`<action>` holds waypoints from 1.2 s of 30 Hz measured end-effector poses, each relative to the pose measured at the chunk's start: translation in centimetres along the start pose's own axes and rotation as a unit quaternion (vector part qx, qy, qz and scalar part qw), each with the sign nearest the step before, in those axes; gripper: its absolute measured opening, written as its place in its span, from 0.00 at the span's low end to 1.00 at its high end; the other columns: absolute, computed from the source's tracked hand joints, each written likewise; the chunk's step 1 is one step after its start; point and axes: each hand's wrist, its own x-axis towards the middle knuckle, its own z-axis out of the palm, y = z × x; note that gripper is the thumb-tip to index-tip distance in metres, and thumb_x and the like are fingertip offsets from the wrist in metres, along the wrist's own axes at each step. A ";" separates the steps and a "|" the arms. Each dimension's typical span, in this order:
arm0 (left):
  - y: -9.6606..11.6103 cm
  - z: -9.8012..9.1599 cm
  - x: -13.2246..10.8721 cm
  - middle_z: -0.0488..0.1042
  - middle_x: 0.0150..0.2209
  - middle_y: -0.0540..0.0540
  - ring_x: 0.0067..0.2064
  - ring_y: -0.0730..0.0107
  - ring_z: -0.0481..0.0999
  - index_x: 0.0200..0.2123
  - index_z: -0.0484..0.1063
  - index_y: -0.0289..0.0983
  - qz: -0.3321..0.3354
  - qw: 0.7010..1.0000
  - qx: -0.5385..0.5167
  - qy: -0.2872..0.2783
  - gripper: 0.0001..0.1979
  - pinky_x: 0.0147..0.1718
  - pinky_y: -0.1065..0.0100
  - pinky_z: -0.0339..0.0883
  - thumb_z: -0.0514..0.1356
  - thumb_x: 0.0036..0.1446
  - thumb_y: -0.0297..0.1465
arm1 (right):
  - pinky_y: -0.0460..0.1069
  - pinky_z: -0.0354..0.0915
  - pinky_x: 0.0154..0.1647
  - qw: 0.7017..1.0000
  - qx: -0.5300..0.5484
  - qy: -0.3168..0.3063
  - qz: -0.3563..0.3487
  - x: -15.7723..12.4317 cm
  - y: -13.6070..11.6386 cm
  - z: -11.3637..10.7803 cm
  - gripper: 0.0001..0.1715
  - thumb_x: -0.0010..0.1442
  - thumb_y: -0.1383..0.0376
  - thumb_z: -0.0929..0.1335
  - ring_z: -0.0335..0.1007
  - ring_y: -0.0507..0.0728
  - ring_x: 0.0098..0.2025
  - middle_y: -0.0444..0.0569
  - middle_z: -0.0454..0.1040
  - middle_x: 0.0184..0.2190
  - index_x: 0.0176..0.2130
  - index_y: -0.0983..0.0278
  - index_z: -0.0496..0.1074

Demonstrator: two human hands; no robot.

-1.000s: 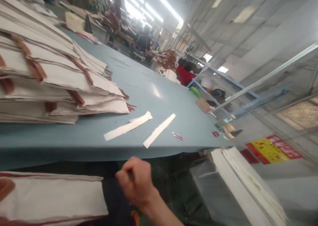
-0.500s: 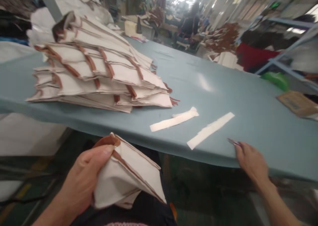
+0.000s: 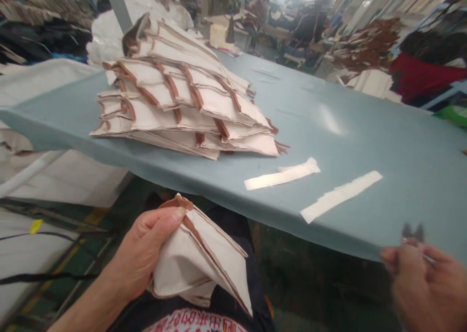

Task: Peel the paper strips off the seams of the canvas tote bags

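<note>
By the left hand (image 3: 140, 252) a cream fabric piece (image 3: 221, 256) is pinched at one corner before the table (image 3: 350, 147), blurred snips (image 3: 419, 233) are clasped by the right hand (image 3: 425, 278) at its edge, similar pieces (image 3: 215, 101) are piled on it, a brown heap (image 3: 370, 45) beyond

Head-worn view; faces forward, tilted down; hands (image 3: 144, 247) (image 3: 423, 276) close; table (image 3: 292, 132) beyond

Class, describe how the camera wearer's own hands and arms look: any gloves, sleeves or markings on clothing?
The left hand and blurred right hand wear no gloves. The left forearm shows no sleeve or watch. A dark cloth garment bears curved, pinkish-red lettering.
</note>
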 end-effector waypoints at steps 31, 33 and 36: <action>-1.7 -4.2 -4.0 0.76 0.19 0.50 0.21 0.73 0.66 0.19 0.73 0.38 0.006 0.996 -0.067 0.066 0.27 0.20 0.72 0.59 0.81 0.51 0.48 | 0.45 0.61 0.27 0.781 0.267 -0.420 -0.379 -16.6 -22.7 5.3 0.10 0.75 0.68 0.67 0.69 0.50 0.22 0.40 0.78 0.25 0.39 0.58 0.74; -2.3 -5.1 -3.7 0.78 0.21 0.48 0.21 0.72 0.68 0.20 0.75 0.38 0.007 0.996 -0.073 0.047 0.29 0.20 0.73 0.61 0.81 0.53 0.52 | 0.44 0.63 0.27 0.781 0.268 -0.421 -0.376 -16.8 -22.8 5.3 0.10 0.76 0.68 0.67 0.68 0.50 0.22 0.39 0.77 0.25 0.39 0.58 0.74; -3.0 -6.2 -3.2 0.79 0.21 0.49 0.22 0.68 0.73 0.24 0.81 0.37 0.000 0.996 -0.091 0.012 0.28 0.20 0.72 0.66 0.82 0.54 0.54 | 0.44 0.64 0.28 0.782 0.291 -0.407 -0.371 -17.4 -22.9 5.8 0.11 0.77 0.67 0.68 0.67 0.50 0.21 0.39 0.77 0.25 0.39 0.58 0.73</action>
